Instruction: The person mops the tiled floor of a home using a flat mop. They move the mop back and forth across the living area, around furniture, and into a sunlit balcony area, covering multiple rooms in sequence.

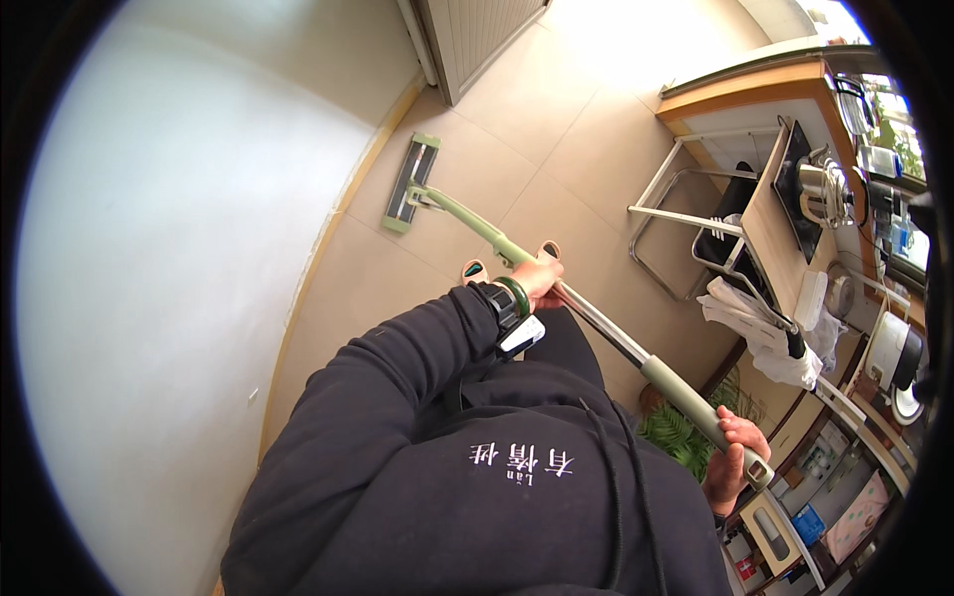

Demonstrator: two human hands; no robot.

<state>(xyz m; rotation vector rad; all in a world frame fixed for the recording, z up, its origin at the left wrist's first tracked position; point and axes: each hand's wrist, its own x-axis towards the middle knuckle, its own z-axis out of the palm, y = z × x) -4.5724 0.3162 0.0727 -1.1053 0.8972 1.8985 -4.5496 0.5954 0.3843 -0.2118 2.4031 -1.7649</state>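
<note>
Your left hand (pixel 540 281) clamps the mop handle (pixel 596 323) mid-shaft, nearer the flat head (pixel 410 183) lying forward-left by the wall, while your right hand (pixel 733 459) grips the top end.

Head-mounted fisheye, steeply downward view
</note>
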